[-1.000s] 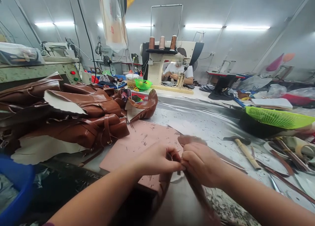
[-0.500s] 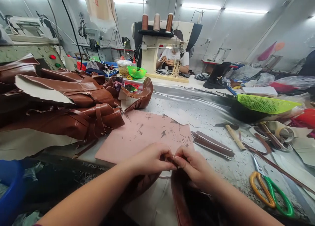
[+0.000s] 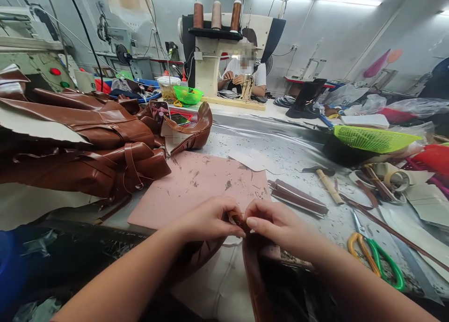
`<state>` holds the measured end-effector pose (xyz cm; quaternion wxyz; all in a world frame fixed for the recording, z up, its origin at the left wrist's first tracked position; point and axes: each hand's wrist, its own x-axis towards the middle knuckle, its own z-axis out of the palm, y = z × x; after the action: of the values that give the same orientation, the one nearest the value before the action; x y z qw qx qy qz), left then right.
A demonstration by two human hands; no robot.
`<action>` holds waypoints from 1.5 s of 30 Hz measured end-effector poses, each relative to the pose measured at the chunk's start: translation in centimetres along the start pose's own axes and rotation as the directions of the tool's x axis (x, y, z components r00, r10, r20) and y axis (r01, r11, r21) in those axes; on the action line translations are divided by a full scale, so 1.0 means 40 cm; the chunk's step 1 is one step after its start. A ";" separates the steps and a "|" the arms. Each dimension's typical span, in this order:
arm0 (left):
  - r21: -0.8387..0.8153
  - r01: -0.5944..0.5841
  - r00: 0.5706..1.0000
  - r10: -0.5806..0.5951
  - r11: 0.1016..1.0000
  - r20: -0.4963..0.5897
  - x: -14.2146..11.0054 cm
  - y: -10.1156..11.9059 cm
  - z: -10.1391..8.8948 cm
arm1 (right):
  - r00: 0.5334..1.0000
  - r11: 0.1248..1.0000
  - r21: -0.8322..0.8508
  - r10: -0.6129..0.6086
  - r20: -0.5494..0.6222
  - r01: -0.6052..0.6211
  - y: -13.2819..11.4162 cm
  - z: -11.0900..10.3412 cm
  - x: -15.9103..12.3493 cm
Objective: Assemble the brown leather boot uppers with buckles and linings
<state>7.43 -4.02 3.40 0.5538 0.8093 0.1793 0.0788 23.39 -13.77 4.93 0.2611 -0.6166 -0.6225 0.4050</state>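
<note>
Left hand (image 3: pixel 213 219), head view: thumb and fingers are pressed together, clamped on the top edge of the brown leather piece (image 3: pixel 253 275).
Right hand (image 3: pixel 280 221): thumb and forefinger stand at the same edge, just beside the left fingertips; whether they pinch it or only press it, one cannot tell.
Brown leather piece, from the grip: it hangs below the fingertips, on the side of the person's body, with a pale face showing between two brown borders; its lower end is out of the picture.
Long axis: it appears to run from the fingertips down toward the bottom of the picture.
Nearer hand: the right one is nearer to the right border, which drops almost straight; the left one is nearer to the left border, which curves below the left forearm.
Pink board (image 3: pixel 196 186): it lies flat on the bench (image 3: pixel 238 144), beyond the fingertips.
Brown strips (image 3: pixel 300 200): they lie beyond the right hand, apart from it.
Scissors (image 3: pixel 375 252): they rest to the right of the right forearm, blades pointing away from the person.
Brown boots (image 3: pixel 129 125): they lie heaped at the left, well apart from the grip.
</note>
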 end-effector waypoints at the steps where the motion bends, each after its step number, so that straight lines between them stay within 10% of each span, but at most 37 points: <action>1: -0.022 -0.002 1.000 0.002 1.000 0.004 0.001 -0.005 0.001 | 1.000 0.999 -0.038 -0.007 -0.007 0.006 -0.003 -0.002 -0.004; 7: -0.059 -0.079 0.997 0.079 0.995 0.002 -0.001 -0.027 0.005 | 0.995 0.950 -0.306 -0.081 -0.050 0.062 -0.013 0.008 -0.006; 35: 0.077 -0.150 0.989 0.149 0.986 0.022 -0.011 -0.019 -0.004 | 0.952 0.976 -0.180 -0.170 -0.254 0.127 0.010 0.058 -0.001; 45: 0.001 -0.078 0.986 0.077 0.997 -0.148 -0.011 -0.020 0.016 | 0.992 0.993 -0.096 -0.075 -0.101 0.065 -0.002 0.007 -0.025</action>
<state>7.06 -4.50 2.44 0.5372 0.8063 0.1881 0.1606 23.23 -14.79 5.02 0.2786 -0.6261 -0.6474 0.3334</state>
